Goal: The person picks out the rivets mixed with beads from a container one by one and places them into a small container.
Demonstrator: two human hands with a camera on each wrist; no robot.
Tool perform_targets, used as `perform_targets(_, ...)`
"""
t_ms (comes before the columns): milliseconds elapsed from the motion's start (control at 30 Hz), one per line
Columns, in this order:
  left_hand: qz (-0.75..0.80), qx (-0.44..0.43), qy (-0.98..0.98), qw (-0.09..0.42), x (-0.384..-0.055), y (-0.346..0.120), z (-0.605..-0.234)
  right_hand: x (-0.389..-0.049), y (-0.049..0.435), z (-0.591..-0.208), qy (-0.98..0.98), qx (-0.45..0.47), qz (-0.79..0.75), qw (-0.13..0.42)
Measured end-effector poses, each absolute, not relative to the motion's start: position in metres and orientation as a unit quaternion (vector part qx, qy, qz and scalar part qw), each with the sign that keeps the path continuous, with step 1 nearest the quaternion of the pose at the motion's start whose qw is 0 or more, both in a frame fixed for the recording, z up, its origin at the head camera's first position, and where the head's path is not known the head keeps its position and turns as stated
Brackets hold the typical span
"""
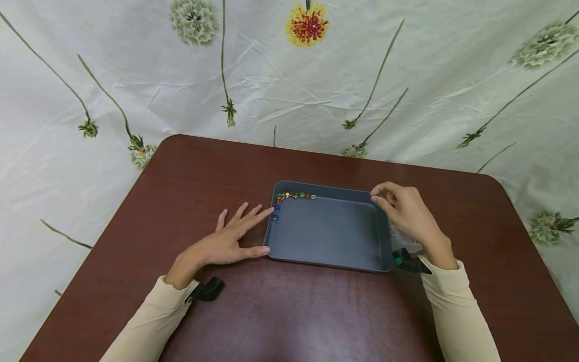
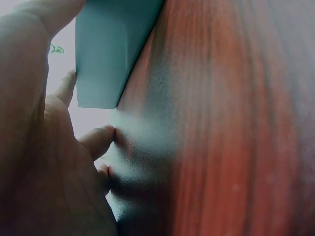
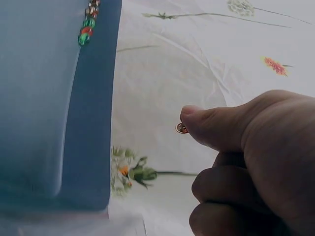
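Observation:
A shallow grey-blue tray [image 1: 330,231] lies on the table between the hands. Small coloured beads [image 1: 307,195], green, orange and gold, line its far edge from the left corner. Two blue beads [image 1: 276,217] sit along its left side. My left hand [image 1: 228,244] has its fingers spread, with thumb and index finger at the tray's left rim; the left wrist view shows the tray's outer wall [image 2: 101,59] beside the fingers. Over the tray's far right corner, my right hand [image 1: 409,213] pinches a small copper-gold bead [image 3: 181,128], partly hidden by the thumb.
A clear plastic container [image 1: 410,245] stands right of the tray, partly covered by the right hand and wrist. The brown wooden table [image 1: 217,166] ends at a far edge, with a flowered white cloth [image 1: 271,75] behind. Each wrist wears a black strap device [image 1: 210,289].

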State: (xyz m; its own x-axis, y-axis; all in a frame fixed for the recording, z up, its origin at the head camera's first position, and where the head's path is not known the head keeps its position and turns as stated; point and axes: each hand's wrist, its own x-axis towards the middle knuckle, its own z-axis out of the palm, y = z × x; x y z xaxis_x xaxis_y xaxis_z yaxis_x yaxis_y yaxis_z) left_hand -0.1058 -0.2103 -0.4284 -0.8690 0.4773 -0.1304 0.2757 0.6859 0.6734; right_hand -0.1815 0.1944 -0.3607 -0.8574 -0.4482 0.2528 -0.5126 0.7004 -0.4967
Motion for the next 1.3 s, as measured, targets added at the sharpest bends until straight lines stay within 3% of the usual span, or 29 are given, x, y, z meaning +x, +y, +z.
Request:
perform_targets(333,0.336,0.206,0.906,0.153,-0.105,-0.21,-0.426,-0.172,0.224,-0.361,-0.927,0.242,0.277,0.077)
perform_targets(1300,0.33,0.21,0.907,0.154,-0.106,-0.21,-0.425,-0.164,0.256,-0.353,-0.951,0.171,0.254,0.045)
